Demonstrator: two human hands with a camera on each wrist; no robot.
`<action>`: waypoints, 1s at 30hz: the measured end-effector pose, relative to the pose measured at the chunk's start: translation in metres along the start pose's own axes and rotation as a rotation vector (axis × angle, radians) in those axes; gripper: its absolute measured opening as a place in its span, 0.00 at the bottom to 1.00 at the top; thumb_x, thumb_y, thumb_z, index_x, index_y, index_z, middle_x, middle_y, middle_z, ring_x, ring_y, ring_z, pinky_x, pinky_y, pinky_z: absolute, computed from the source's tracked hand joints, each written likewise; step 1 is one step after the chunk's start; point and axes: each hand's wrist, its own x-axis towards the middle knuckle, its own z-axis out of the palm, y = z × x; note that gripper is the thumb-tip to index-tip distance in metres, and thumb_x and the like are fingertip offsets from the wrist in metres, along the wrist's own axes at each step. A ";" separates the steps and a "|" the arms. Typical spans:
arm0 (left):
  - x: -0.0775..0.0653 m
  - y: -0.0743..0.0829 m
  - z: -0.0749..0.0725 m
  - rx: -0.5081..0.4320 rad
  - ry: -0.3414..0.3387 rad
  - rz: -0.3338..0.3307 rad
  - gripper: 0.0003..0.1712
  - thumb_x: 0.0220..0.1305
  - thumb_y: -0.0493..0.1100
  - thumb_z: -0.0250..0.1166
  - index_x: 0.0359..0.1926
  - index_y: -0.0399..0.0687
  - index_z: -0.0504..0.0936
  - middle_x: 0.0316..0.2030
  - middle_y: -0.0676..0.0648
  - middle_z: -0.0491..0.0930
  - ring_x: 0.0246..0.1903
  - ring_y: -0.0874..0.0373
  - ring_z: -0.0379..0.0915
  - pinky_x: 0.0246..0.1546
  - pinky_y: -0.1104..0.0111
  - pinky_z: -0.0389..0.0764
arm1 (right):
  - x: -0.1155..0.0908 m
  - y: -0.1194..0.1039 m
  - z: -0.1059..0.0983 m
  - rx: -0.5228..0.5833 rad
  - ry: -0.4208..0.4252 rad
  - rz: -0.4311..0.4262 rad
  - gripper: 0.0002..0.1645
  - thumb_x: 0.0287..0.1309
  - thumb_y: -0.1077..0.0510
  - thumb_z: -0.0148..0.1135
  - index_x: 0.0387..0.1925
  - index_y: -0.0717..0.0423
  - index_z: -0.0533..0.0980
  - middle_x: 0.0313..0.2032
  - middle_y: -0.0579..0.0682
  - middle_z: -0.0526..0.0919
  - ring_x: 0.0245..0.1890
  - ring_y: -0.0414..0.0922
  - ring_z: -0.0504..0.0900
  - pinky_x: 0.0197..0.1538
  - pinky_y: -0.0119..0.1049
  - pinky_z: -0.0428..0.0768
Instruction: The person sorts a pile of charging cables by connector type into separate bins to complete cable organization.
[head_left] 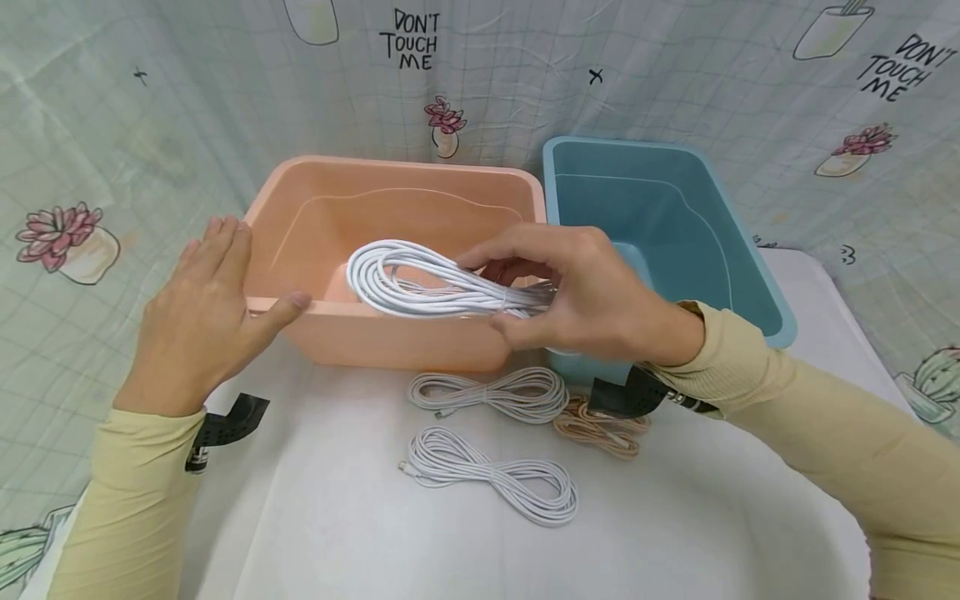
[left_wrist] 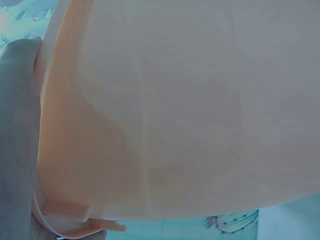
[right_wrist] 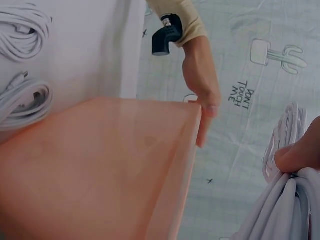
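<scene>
At far left, the person's left hand (head_left: 202,312) rested on the near left corner of the peach bin (head_left: 390,337), fingers straight along its side and thumb over the near rim; it grasped nothing and seemed to steady the wall. To its right, the held white cable coil (head_left: 420,283) hung above the near part of that bin, its looped end over the interior. The person's right hand (head_left: 585,292) pinched the coil's other end between thumb and fingers. Below, on the white table (head_left: 375,550), lay two more white coils, the nearer coil (head_left: 491,473) and the farther coil (head_left: 521,396); an orange-tan cable bundle (head_left: 600,427) lay just right of the latter. The blue bin (head_left: 637,196) stood at right, beside the peach one.

The step in hand appeared to be the carrying of the coil across the peach bin's rim; the next move would have called for keeping the loops together and clear of that edge.

Writing, left to right: the patterned cloth (head_left: 510,83) read "DON'T TOUCH ME" above the peach bin and again at upper right. Pale marks on the right black wrist piece (head_left: 630,396) were illegible. No brand could be read on the cables or bins.
</scene>
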 end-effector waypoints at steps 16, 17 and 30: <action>0.000 -0.002 0.002 -0.002 0.029 0.029 0.62 0.65 0.77 0.56 0.81 0.37 0.52 0.80 0.31 0.53 0.81 0.34 0.49 0.74 0.31 0.58 | 0.023 -0.001 -0.009 -0.090 0.024 0.020 0.28 0.51 0.67 0.74 0.57 0.54 0.84 0.53 0.48 0.87 0.46 0.37 0.85 0.57 0.30 0.85; 0.000 -0.002 0.002 -0.002 0.033 0.032 0.62 0.65 0.77 0.56 0.81 0.37 0.53 0.80 0.31 0.54 0.81 0.34 0.49 0.74 0.32 0.58 | 0.024 -0.001 -0.009 -0.079 0.025 0.020 0.28 0.51 0.68 0.73 0.57 0.55 0.84 0.53 0.49 0.87 0.46 0.37 0.85 0.58 0.31 0.85; 0.001 -0.001 0.001 0.004 0.023 0.025 0.62 0.65 0.77 0.56 0.81 0.35 0.53 0.80 0.31 0.54 0.80 0.33 0.50 0.71 0.28 0.59 | 0.043 -0.001 -0.020 -0.090 0.033 -0.020 0.31 0.52 0.64 0.77 0.61 0.55 0.82 0.57 0.47 0.87 0.50 0.36 0.86 0.60 0.29 0.84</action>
